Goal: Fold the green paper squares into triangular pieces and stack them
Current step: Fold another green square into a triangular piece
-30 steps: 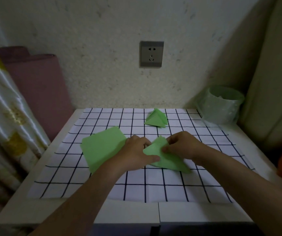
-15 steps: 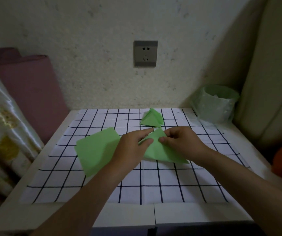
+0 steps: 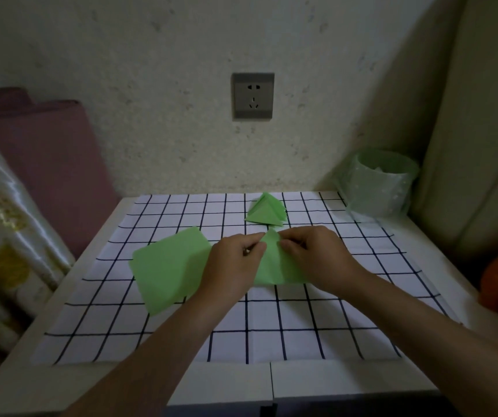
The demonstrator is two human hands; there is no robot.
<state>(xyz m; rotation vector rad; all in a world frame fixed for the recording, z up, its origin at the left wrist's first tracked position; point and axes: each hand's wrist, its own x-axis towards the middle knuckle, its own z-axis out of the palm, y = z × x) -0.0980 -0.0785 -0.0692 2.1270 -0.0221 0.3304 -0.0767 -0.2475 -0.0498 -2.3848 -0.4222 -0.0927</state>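
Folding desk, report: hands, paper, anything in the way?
Left hand and right hand pinch half-folded green paper sheet near its top point. Folded green paper triangles stacked behind. Flat green paper squares lie left, not blocking.

No legible text anywhere (labels, numbers, signs alike)

Folded pieces point(image 3: 265, 210) behind paper squares point(image 3: 169, 266)

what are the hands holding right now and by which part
The left hand and right hand both pinch the half-folded green paper near its top corner.
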